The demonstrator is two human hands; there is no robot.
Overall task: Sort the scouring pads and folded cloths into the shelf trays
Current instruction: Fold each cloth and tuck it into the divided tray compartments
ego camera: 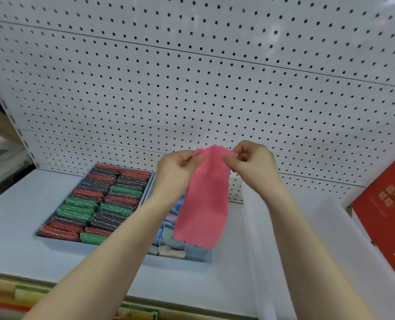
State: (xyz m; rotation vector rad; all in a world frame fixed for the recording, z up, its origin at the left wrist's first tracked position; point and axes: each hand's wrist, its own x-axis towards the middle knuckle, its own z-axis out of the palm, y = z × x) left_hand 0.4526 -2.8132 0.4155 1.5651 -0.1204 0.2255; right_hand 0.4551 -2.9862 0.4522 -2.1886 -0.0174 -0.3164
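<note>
Both hands (215, 167) pinching pink cloth's (203, 202) top edge

Back wall: a white pegboard (192, 88) with rows of dark holes, split by thin horizontal seams.
Right side: a red box (386, 204) with gold lettering is seen tilted against the edge of the view.
Beside the box: a white translucent sheet (256, 227), standing upright.
Lower left: yellow, green and red strips (18, 296), blurred, are seen below the shelf front.
</note>
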